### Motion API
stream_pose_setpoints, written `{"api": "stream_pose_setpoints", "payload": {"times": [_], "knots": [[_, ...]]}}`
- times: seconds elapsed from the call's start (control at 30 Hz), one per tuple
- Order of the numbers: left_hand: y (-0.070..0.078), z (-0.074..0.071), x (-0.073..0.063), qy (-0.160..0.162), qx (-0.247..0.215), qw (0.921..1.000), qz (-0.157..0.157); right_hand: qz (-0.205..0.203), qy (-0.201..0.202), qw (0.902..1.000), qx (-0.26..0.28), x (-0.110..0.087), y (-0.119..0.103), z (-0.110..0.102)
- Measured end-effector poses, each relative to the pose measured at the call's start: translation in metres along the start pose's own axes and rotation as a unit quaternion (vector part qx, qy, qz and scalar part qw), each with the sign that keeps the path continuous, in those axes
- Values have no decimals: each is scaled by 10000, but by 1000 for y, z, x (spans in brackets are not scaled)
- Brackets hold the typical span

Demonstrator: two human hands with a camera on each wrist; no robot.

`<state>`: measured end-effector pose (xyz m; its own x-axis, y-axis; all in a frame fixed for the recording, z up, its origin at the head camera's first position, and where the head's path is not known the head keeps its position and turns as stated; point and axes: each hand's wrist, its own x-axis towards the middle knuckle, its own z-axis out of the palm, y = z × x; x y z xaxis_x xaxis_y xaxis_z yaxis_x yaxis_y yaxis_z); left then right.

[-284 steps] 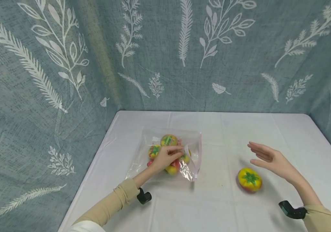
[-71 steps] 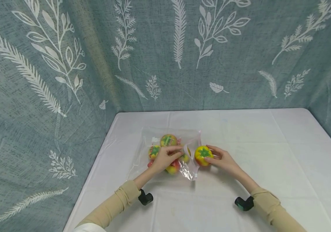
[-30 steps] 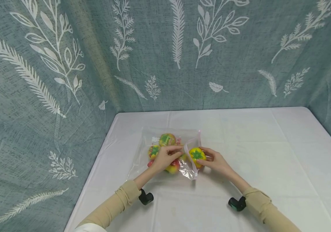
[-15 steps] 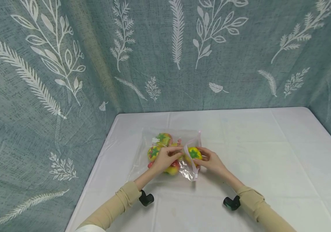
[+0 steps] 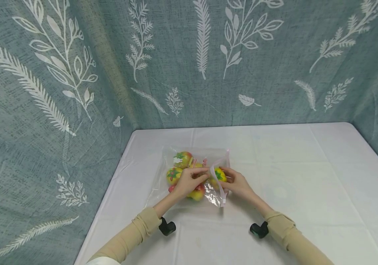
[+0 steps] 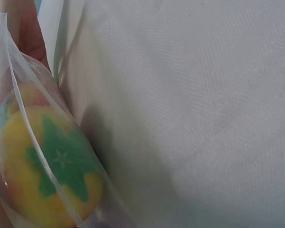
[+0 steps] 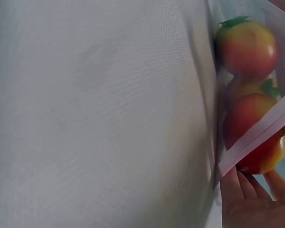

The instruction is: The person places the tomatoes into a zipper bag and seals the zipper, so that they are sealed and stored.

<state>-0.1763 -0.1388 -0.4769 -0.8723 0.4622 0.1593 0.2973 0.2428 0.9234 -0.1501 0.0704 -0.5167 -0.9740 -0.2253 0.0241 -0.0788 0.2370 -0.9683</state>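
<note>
A clear zip bag [image 5: 159, 189] lies on the white-covered table, holding several yellow-and-red toy fruits [image 5: 183, 159] with green star-shaped tops. My left hand [image 5: 190, 180] reaches over the bag and pinches the film near its mouth, hiding part of the contents. From the right, my right hand [image 5: 238, 184] holds another such toy fruit [image 5: 221, 174] partly inside the mouth. In the right wrist view the pale zip strip [image 7: 256, 135] crosses in front of this fruit [image 7: 249, 114], with curled fingers below it. The left wrist view shows a fruit [image 6: 61, 161] through the film.
The white tablecloth [image 5: 301, 176] extends right and in front of the bag. Blue-green curtains [image 5: 189, 92] with white leaf prints hang along the back and sides. Black wrist cameras [image 5: 259, 230] sit under both wrists.
My right hand has brought the toy fruit from the table's right side leftward into the bag mouth. In the last second, fruits inside shifted left. My left hand stays in place.
</note>
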Motion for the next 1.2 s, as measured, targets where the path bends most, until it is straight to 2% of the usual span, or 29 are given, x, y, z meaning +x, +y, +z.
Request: {"api": "stream_pose_setpoints", "payload": {"times": [0.13,0.37,0.97,1.2], "knots": [[1,0,0,2,56,10000,6,52,27,10000,-69,1,-1,3],[35,-3,-9,-4,213,9998,30,49,153,9996,-234,6,-1,12],[30,-3,-10,-42,-55,10000,-12,-141,328,9973,-648,10,-3,16],[31,-3,-10,-40,-73,10000,-36,-153,324,9972,-654,12,-4,16]]}}
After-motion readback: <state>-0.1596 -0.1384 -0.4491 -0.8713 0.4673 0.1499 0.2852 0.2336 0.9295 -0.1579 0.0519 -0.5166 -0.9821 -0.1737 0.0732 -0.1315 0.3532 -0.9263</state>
